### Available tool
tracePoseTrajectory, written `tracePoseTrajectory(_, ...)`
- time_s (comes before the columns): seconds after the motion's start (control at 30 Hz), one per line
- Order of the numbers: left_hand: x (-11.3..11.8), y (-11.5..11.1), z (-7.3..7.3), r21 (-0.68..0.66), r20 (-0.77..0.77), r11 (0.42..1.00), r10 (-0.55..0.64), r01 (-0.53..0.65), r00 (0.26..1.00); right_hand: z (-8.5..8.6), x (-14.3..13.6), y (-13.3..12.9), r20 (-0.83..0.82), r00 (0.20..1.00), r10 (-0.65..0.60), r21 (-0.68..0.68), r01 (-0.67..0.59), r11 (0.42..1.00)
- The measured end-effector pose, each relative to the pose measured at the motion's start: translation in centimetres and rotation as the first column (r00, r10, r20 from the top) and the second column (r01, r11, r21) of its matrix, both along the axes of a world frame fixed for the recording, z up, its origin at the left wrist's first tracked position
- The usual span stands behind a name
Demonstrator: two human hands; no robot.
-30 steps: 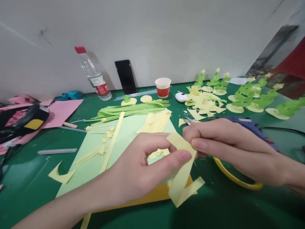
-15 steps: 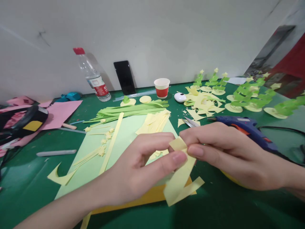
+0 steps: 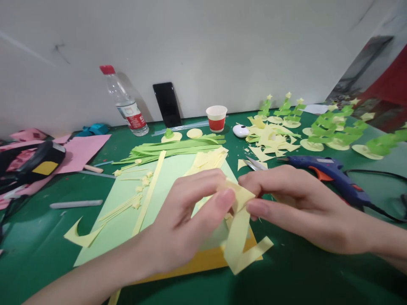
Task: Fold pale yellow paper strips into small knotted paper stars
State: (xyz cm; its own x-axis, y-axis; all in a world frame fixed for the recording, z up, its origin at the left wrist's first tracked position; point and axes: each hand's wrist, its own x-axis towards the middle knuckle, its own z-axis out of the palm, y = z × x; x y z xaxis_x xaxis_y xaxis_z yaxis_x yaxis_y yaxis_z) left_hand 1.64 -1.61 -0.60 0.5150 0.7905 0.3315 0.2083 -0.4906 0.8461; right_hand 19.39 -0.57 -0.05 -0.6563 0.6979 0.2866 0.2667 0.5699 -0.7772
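Glossy green covers the counter [image 3: 286, 279], which bears a smooth pale-green sheet [image 3: 173, 169] with a deeper yellow sheet [image 3: 187, 267] showing beneath its near edge. Slim green paper strips [image 3: 171, 148] lie heaped along the far edge, and tiny puffy yellow paper stars [image 3: 145, 181] dot the left part. A blue plastic glue gun [image 3: 329, 165] lies beyond the right hand [image 3: 305, 212], near metal scissors [image 3: 255, 164].

The pale-yellow paper strip [image 3: 238, 237] is flat, matte and ribbon-like, folded over itself at its top. It hangs between both hands, above the yellow sheet's right corner. The left hand [image 3: 187, 220] grips the fold between thumb and forefinger; the right hand pinches its right edge likewise. From there the strip's long axis slants down and slightly left, to a sharp bend, where a shorter leg points up and right.
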Motion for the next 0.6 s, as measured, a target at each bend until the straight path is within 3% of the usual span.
tracePoseTrajectory(0.1, 0.01, -0.05, 0.05, 0.048, -0.04, 0.998, 0.038, -0.036, 0.998, -0.12, -0.1, -0.04, -0.024, 0.999, 0.021, -0.101, -0.023, 0.995)
tracePoseTrajectory(0.23, 0.09, -0.13, 0.15, 0.072, -0.1, 0.997, 0.006, 0.001, 0.995, -0.12, -0.42, 0.02, -0.099, 0.99, 0.096, -0.238, -0.117, 0.964)
tracePoseTrajectory(0.47, 0.13, 0.12, 0.4, 0.005, -0.083, 1.0, -0.031, 0.031, 0.996, -0.23, -0.51, 0.23, -0.192, 0.97, 0.149, -0.264, -0.197, 0.944)
tracePoseTrajectory(0.6, 0.04, 0.02, 0.45, -0.016, -0.045, 0.999, -0.038, 0.037, 0.998, -0.15, -0.33, 0.17, -0.15, 0.982, 0.114, -0.255, -0.15, 0.955)
